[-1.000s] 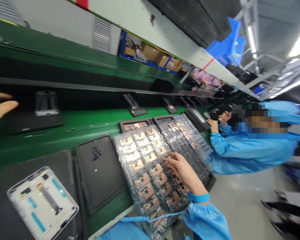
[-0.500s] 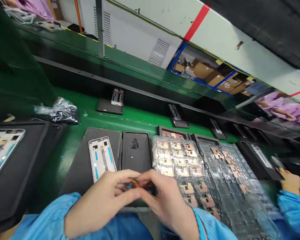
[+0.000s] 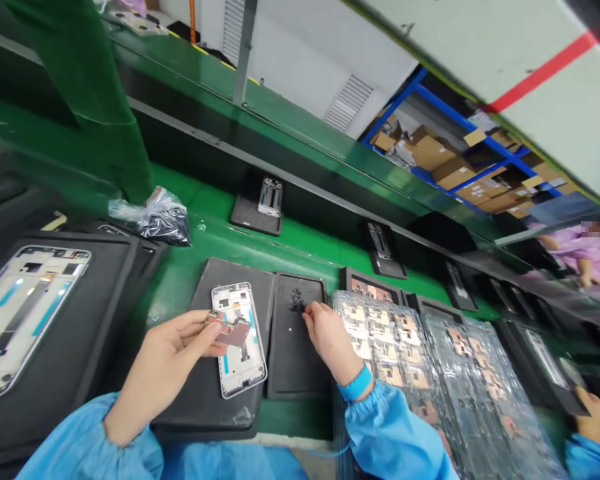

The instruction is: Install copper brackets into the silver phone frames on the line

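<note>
My left hand (image 3: 167,353) pinches a small copper-coloured part (image 3: 230,329) and holds it over a white phone frame (image 3: 237,337) that lies on a black mat (image 3: 207,400). My right hand (image 3: 327,333) reaches onto a black tray (image 3: 295,360), fingertips curled at a small pile of tiny dark pieces (image 3: 297,301). Whether those fingers hold one is too small to tell. Just right of that hand lies a clear blister tray (image 3: 380,333) filled with several copper parts.
Another white frame (image 3: 25,310) rests on a black mat at the left. A crumpled plastic bag (image 3: 153,217) lies on the green bench. Small black jigs (image 3: 260,203) ride the conveyor behind. A co-worker's hand (image 3: 595,417) is at the lower right.
My hands have separated: the left now holds the copper part over the white frame, the right has reached to the dark pieces on the black tray. The view swung left.
</note>
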The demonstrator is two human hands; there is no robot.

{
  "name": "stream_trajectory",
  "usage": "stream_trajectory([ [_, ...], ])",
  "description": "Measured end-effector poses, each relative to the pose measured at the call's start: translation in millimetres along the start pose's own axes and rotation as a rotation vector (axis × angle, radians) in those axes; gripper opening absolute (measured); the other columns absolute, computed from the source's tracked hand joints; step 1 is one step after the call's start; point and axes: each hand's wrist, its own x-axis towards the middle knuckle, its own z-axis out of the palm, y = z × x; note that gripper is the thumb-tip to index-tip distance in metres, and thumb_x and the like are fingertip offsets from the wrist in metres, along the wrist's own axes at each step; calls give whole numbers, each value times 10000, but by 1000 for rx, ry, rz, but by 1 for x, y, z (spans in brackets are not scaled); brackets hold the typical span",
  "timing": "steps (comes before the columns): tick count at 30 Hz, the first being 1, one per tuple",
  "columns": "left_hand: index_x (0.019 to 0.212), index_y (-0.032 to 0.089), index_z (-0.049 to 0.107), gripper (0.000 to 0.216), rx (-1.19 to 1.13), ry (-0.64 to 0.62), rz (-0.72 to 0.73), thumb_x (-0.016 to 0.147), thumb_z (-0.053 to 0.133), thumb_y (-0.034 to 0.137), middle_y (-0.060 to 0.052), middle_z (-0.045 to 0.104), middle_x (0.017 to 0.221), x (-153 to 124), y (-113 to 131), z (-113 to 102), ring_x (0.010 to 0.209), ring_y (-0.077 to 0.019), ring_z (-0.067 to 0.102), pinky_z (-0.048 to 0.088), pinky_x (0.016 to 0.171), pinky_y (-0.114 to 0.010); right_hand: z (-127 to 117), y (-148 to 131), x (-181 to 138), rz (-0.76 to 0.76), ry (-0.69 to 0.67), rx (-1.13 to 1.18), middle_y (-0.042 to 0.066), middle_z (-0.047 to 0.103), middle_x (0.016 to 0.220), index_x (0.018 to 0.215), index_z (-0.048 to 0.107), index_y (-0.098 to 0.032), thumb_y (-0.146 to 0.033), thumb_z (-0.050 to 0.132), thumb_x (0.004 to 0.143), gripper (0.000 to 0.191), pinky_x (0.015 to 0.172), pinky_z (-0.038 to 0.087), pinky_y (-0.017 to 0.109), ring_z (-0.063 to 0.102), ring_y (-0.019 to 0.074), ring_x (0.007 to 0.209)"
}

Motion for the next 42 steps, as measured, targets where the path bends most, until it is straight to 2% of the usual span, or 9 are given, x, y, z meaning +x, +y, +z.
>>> stream_trajectory([
  [7, 1084, 158, 736, 316, -93, -86, 40, 892, 764, 407, -45, 816, 1013, 3, -8, -2, 821, -185, 782, 653, 804, -250, 10, -13, 1, -42, 58, -132, 145, 629, 834, 800, 518, -211, 12, 418, 922, 273, 693, 464, 359, 639, 294, 820],
  [11, 1090, 148, 739, 262, -29, -79, 101, 946, 691, 362, -39, 803, 954, -1, -5, -2, 736, -155, 752, 633, 729, -221, -10, -29, -12, -103, 96, -91, 100, 610, 797, 801, 476, -232, -11, 417, 919, 257, 697, 496, 355, 625, 258, 762],
  [13, 1107, 151, 739, 274, 0, -94, 111, 958, 671, 370, -37, 794, 940, -5, -5, 0, 718, -152, 745, 625, 704, -215, -29, -44, -29, -162, 84, 23, 53, 621, 795, 866, 492, -229, -100, 424, 985, 189, 695, 518, 309, 639, 208, 735],
  [17, 1120, 178, 747, 298, 38, -127, 102, 945, 691, 413, -39, 797, 961, -16, -6, 6, 748, -177, 766, 634, 707, -223, -56, -80, -60, -267, 33, 512, 17, 669, 823, 925, 539, -231, -246, 435, 1049, 162, 681, 530, 247, 678, 153, 736],
  [22, 1199, 193, 737, 339, 73, -163, 99, 946, 699, 417, -23, 808, 918, -26, -3, 7, 767, -199, 796, 656, 718, -223, -52, -103, -68, -265, 59, 665, 20, 689, 809, 891, 567, -226, -247, 495, 1019, 148, 647, 524, 242, 688, 150, 704],
  [30, 1127, 204, 776, 268, 127, -155, 148, 964, 664, 385, -8, 803, 850, -32, -1, 3, 741, -192, 790, 660, 705, -225, -40, -104, -69, -341, 231, 560, -4, 654, 798, 931, 578, -232, -202, 506, 1013, 113, 661, 524, 240, 675, 142, 690],
  [33, 1121, 210, 782, 262, 126, -158, 153, 966, 659, 381, 0, 799, 828, -33, -1, 2, 727, -176, 783, 653, 698, -208, -41, -106, -70, -368, 232, 555, -16, 636, 785, 919, 567, -234, -196, 499, 1015, 124, 651, 520, 228, 667, 129, 675],
  [36, 1222, 215, 759, 312, 129, -147, 166, 971, 653, 367, 7, 796, 814, -34, -2, 2, 721, -168, 780, 649, 693, -203, -45, -108, -71, -342, 203, 556, -16, 640, 769, 901, 564, -237, -212, 511, 1013, 127, 630, 523, 229, 675, 132, 666],
  [42, 1278, 220, 741, 339, 118, -151, 191, 976, 655, 346, -7, 811, 917, -35, -2, 3, 762, -174, 795, 651, 714, -206, -44, -110, -72, -343, 216, 535, -6, 665, 784, 884, 568, -241, -209, 520, 1000, 129, 645, 538, 249, 688, 147, 675],
])
